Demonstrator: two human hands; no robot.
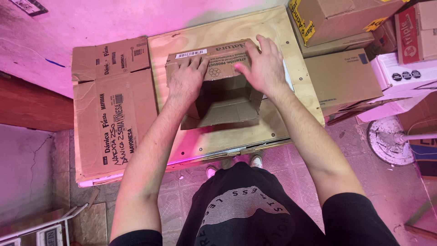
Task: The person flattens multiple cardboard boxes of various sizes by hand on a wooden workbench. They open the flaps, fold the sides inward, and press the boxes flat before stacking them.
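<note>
A flattened cardboard box point(114, 109) lies at the left end of the plywood tabletop point(273, 32), its flaps spread out. Just beside it, near the tabletop's middle, stands a small open cardboard box point(225, 102). The left hand point(187, 79) rests palm-down on the box's far flap point(218, 64), its grip spread flat, fingers pressing the cardboard and pinching nothing. The right hand point(264, 68) presses the same flap at its right end, fingers also splayed. Further right, stacked brown cartons point(341, 77) and a white carton point(400, 77) crowd the tabletop's edge.
</note>
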